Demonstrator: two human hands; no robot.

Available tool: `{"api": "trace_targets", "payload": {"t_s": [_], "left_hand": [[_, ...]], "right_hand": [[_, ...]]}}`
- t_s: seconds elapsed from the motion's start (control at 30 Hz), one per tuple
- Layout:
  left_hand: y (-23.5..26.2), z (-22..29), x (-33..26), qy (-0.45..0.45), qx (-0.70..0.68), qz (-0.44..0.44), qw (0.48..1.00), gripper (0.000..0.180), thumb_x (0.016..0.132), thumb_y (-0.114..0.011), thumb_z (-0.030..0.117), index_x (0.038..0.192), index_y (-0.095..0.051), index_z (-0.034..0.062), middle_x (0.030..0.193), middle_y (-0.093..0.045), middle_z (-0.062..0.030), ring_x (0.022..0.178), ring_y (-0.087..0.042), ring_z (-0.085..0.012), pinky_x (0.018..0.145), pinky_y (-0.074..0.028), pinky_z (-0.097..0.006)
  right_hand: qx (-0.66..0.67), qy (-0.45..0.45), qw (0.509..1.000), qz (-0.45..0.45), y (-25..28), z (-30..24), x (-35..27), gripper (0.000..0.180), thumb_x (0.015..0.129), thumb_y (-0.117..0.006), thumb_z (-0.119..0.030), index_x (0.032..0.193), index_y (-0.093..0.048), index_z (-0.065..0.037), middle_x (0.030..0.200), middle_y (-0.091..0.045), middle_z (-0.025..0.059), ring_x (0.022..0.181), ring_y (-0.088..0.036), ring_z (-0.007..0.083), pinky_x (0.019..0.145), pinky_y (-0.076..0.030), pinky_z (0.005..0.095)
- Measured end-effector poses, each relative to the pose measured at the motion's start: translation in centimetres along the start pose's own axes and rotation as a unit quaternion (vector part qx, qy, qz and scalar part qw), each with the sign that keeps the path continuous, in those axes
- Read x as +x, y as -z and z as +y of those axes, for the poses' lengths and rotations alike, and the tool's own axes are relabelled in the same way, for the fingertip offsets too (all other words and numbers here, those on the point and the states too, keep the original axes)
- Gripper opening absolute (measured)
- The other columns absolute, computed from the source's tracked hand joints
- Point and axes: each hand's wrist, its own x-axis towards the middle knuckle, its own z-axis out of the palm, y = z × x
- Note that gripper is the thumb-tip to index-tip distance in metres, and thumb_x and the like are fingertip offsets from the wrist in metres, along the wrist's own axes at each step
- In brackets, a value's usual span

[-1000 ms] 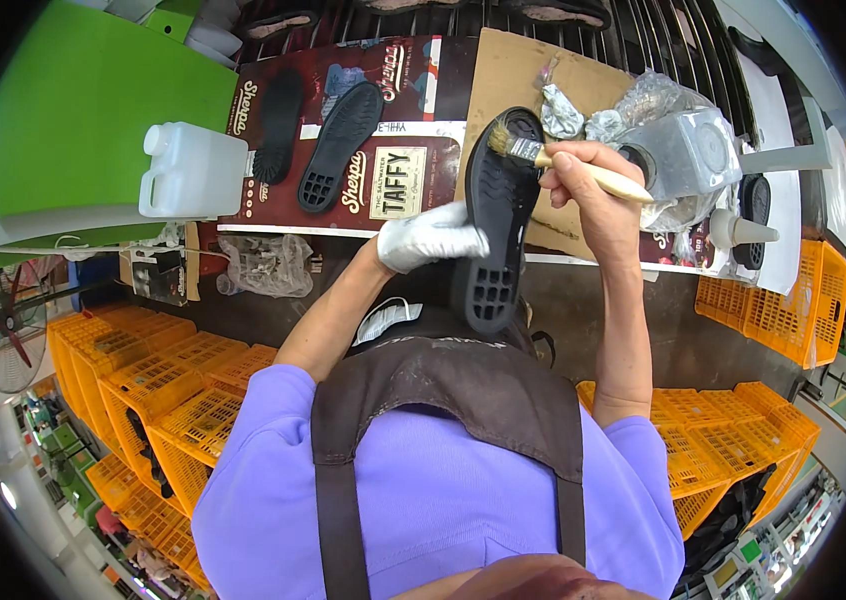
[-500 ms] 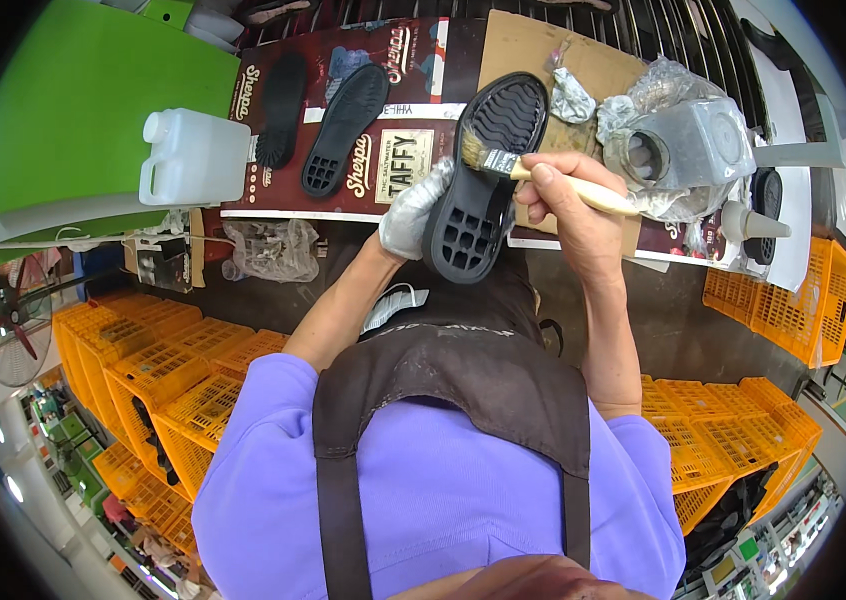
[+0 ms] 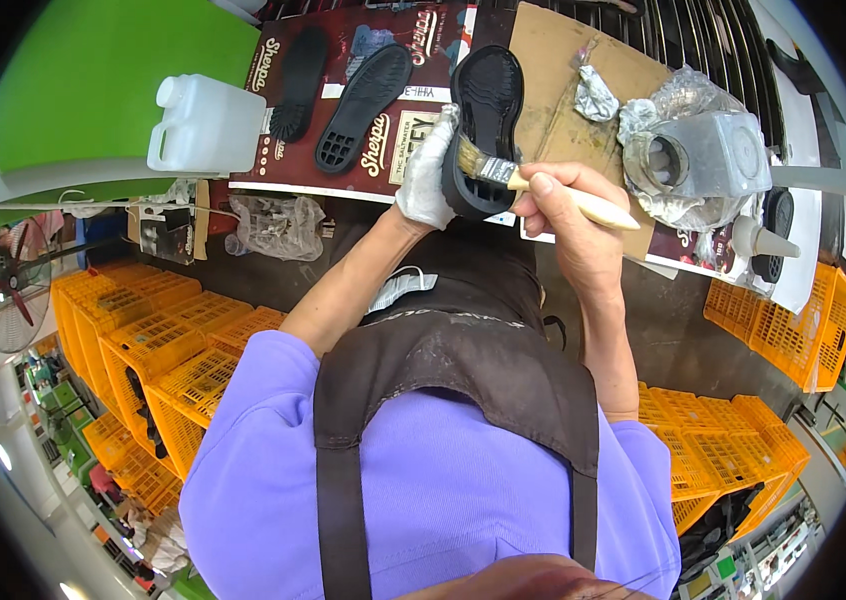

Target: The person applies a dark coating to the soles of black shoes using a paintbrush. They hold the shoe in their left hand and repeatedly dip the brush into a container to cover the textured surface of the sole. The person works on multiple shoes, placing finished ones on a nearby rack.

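My left hand [image 3: 429, 176], in a pale glove, grips a black shoe sole [image 3: 488, 90] by its left side near the heel. The sole's far end tips away from me, and its raised rim faces up. In my bare right hand [image 3: 575, 195] is a flat paintbrush [image 3: 598, 208] with a pale wooden handle. Its bristles touch the inner left edge of the sole's heel end. Left of the held sole, two more black soles [image 3: 363, 105] lie on the printed cardboard. My right fingers wrap the brush handle close to its metal band.
A white plastic jug [image 3: 205, 125] stands at left beside a green surface [image 3: 113, 80]. At right, a cut translucent container [image 3: 713, 155] lies in crumpled plastic, near a nozzle-tipped bottle [image 3: 763, 240]. Orange crates [image 3: 183, 330] line both sides. A crumpled white cloth [image 3: 595, 95] rests on brown cardboard.
My left hand has turned and tilted the sole, so its far end leans away and lower. The brush has moved from the sole's middle to the heel end's rim.
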Motion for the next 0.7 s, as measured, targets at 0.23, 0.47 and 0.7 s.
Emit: {"api": "trace_targets", "payload": {"t_s": [0.23, 0.47, 0.7], "left_hand": [[-2.3, 1.1, -0.5, -0.043, 0.109, 0.051, 0.992, 0.044, 0.095, -0.031, 0.040, 0.115, -0.049, 0.0045, 0.100, -0.060, -0.0106, 0.086, -0.061, -0.0181, 0.076, -0.051, -0.031], [-2.5, 1.4, -0.7, -0.025, 0.247, -0.014, 0.969, 0.036, 0.092, -0.039, 0.030, 0.112, -0.051, 0.0037, 0.097, -0.061, -0.0100, 0.083, -0.061, -0.0173, 0.072, -0.052, -0.030], [-2.8, 2.9, -1.2, 0.206, 0.129, -0.065, 0.968, 0.036, 0.067, -0.073, 0.006, 0.101, -0.060, 0.0058, 0.094, -0.063, -0.0035, 0.084, -0.060, -0.0108, 0.075, -0.051, -0.026]], "right_hand": [[0.025, -0.012, 0.999, -0.035, 0.2, -1.3, -0.2, 0.018, 0.084, -0.061, -0.013, 0.090, -0.064, 0.003, 0.068, -0.063, 0.0078, 0.056, -0.057, 0.0080, 0.049, -0.046, 0.0187], [0.031, -0.017, 0.996, -0.084, 0.8, -2.5, 0.0, 0.019, 0.084, -0.061, -0.012, 0.091, -0.063, 0.005, 0.068, -0.063, 0.0094, 0.054, -0.056, 0.0084, 0.049, -0.046, 0.0183], [0.032, -0.030, 0.989, -0.143, 1.7, -2.5, 0.3, 0.020, 0.082, -0.061, -0.013, 0.091, -0.063, 0.005, 0.068, -0.063, 0.0103, 0.055, -0.057, 0.0097, 0.049, -0.047, 0.0189]]}}
